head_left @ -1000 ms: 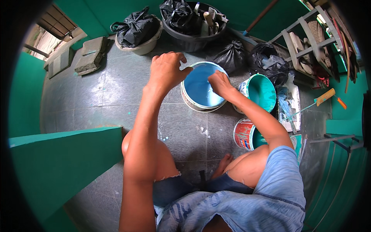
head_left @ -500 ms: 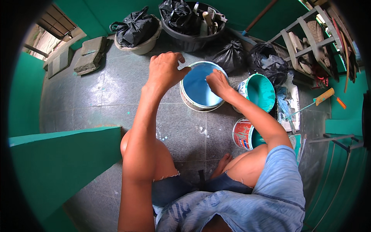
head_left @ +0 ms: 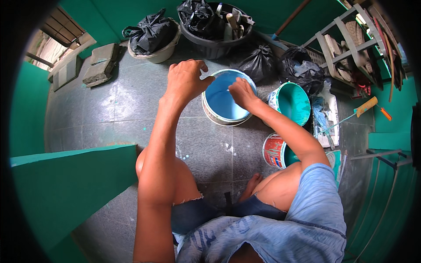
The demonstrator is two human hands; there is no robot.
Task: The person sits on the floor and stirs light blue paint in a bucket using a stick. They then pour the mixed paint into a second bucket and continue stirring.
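Observation:
A bucket with a white rim and a blue inside, perhaps blue liquid, stands on the tiled floor in front of me. Just left of its rim hovers my left hand, fingers bent, thumb and forefinger apart with nothing seen between them. My right hand reaches over the bucket's right side with its fingers closed. A tiny pale spot shows by those fingertips, too small to name. To the right, a bucket coated inside with green paint and a red paint bucket stand partly behind my right forearm.
A paint roller leans at the right, near a grey rack. Black bags, a black tub and a whitish basin line the back. A low green wall juts in from the left.
My right hand has shifted slightly left and up over the bucket. My left hand holds nearly the same pose. The whole view has drifted a little.

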